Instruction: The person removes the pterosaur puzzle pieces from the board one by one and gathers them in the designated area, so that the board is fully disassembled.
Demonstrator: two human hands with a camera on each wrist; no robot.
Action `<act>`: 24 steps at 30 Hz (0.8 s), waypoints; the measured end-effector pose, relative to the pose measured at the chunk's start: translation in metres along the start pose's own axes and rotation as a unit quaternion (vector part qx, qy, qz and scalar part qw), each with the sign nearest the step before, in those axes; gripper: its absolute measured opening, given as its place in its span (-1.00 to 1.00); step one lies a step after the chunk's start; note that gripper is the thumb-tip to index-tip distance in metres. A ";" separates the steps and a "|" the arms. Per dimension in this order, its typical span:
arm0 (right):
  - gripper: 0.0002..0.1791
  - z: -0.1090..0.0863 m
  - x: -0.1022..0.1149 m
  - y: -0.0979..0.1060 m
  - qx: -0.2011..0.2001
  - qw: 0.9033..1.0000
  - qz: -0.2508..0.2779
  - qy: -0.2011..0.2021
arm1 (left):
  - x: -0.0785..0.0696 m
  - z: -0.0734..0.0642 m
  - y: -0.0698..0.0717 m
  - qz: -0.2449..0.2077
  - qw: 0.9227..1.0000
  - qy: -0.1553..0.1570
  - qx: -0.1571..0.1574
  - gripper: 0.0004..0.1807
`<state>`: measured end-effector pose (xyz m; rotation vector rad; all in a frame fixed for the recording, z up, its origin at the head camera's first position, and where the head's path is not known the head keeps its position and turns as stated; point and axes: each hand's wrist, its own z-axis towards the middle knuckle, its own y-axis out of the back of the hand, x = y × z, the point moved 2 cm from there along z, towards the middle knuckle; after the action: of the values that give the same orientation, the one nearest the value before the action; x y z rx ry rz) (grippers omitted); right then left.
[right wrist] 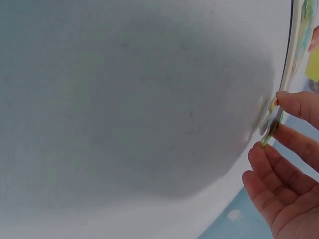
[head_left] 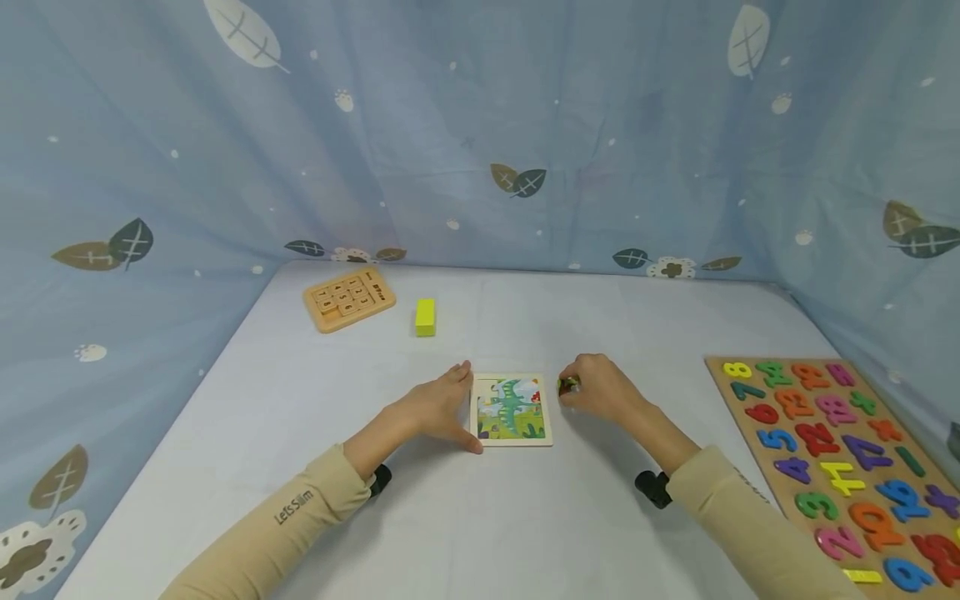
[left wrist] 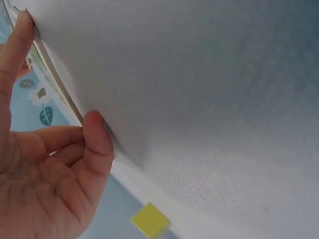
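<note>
A square wooden jigsaw puzzle (head_left: 512,409) with a green dinosaur picture lies flat on the table, a pale bare patch at its upper left. My left hand (head_left: 441,407) rests along the puzzle's left side with thumb and fingers spread. In the left wrist view, the thumb (left wrist: 20,42) and a bent finger (left wrist: 97,137) touch the frame's edge. My right hand (head_left: 600,387) pinches a small puzzle piece (head_left: 567,385) just right of the frame. The right wrist view shows that puzzle piece (right wrist: 270,122) edge-on between the thumb and fingers.
A wooden sliding number puzzle (head_left: 349,298) lies at the back left, with a yellow block (head_left: 425,317) to its right. On the right side, a board of colourful numbers (head_left: 832,467) reaches the front. A patterned blue curtain (head_left: 465,125) hangs behind the white table (head_left: 300,425).
</note>
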<state>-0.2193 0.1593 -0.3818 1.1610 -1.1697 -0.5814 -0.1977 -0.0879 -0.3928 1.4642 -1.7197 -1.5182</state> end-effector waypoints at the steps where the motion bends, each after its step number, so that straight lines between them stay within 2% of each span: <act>1: -0.71 0.001 0.000 -0.001 0.001 1.000 0.002 0.002 | 0.001 0.000 0.000 -0.008 1.000 -0.001 0.004 0.33; 5: -0.71 0.003 0.002 -0.005 0.004 1.000 0.002 0.005 | 0.003 0.000 -0.002 -0.022 1.000 -0.003 0.019 0.33; 13: -0.63 0.004 0.001 -0.009 0.007 1.000 -0.007 -0.001 | 0.002 -0.001 -0.002 -0.015 0.999 -0.008 0.034 0.31; 24: -0.59 0.006 0.001 -0.011 -0.008 1.000 -0.010 -0.002 | 0.000 -0.001 0.002 -0.025 0.999 -0.015 0.040 0.28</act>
<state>-0.2220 0.1525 -0.3917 1.1599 -1.1560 -0.6071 -0.1979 -0.0889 -0.3911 1.5410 -1.7925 -1.5204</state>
